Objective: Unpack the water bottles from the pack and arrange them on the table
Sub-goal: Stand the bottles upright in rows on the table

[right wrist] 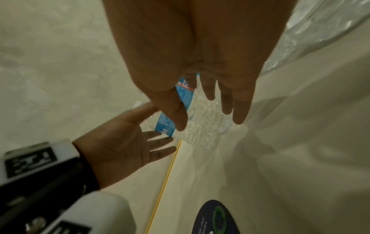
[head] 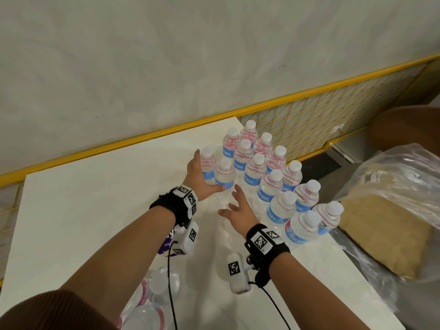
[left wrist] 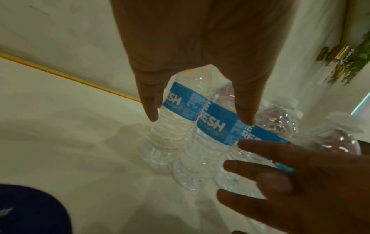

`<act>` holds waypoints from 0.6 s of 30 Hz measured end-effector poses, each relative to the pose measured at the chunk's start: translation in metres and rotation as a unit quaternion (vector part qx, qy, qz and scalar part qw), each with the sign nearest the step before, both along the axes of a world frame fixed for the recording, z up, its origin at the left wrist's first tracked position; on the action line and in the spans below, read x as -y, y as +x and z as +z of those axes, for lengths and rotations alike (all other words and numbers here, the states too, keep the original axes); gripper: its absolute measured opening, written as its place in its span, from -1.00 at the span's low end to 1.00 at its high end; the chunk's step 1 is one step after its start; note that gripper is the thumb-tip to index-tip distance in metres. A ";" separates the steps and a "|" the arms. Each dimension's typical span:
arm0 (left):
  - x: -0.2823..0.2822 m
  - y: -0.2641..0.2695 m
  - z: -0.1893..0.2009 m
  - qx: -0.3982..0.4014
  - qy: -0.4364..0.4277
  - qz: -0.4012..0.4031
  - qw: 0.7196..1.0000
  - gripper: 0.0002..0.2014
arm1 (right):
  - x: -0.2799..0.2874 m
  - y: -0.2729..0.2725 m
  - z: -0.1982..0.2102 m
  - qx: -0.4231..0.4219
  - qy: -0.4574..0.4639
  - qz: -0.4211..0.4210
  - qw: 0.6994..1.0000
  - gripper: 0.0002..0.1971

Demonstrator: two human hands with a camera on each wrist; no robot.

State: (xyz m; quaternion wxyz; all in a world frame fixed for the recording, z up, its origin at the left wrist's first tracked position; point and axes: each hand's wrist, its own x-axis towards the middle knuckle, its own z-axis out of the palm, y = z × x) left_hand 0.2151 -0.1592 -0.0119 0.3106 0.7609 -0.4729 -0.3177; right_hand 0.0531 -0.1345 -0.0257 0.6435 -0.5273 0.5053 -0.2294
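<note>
The left hand [head: 198, 177] spreads its fingers [left wrist: 149, 101] wide beside the two nearest water bottles [head: 217, 173], seemingly touching one without gripping it. The right hand [head: 238, 210] hovers just short of them, fingers [right wrist: 239, 101] splayed and holding nothing. The bottles stand upright in rows on the counter [head: 83, 198]. At its near edge, the torn pack [head: 152, 303] holds more bottles.

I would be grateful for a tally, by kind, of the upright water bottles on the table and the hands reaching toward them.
Upright water bottles: 14
Hands: 2, the left hand and the right hand, both open
Total: 16
The bottles left in the pack are partly hidden and are not counted.
</note>
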 end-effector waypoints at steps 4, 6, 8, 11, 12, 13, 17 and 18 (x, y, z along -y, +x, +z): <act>0.004 -0.008 0.007 -0.015 -0.010 0.009 1.000 0.37 | -0.004 0.001 0.006 -0.015 -0.021 0.042 0.999 -0.03; 0.008 -0.010 0.007 -0.023 0.005 0.021 0.999 0.40 | -0.006 0.000 0.008 -0.030 -0.014 0.054 0.998 -0.02; 0.010 -0.012 0.005 -0.030 0.036 0.035 0.998 0.46 | -0.007 -0.004 0.008 -0.042 -0.013 0.061 0.997 -0.02; 0.010 -0.016 0.002 -0.045 0.060 0.040 0.996 0.46 | -0.009 -0.014 0.005 -0.069 -0.008 0.073 0.995 -0.03; 0.011 -0.017 0.002 -0.048 0.062 0.039 0.996 0.43 | -0.010 -0.017 0.002 -0.088 -0.009 0.079 0.993 -0.03; 0.013 -0.016 0.002 -0.050 0.060 0.037 0.996 0.41 | -0.012 -0.021 0.000 -0.109 -0.007 0.085 0.990 -0.03; 0.017 -0.014 0.003 -0.061 0.027 0.005 0.998 0.36 | -0.026 -0.033 -0.009 -0.157 0.008 0.108 0.982 -0.05; 0.017 -0.014 0.003 -0.065 0.019 -0.001 0.998 0.37 | -0.030 -0.034 -0.011 -0.166 0.002 0.116 0.979 -0.07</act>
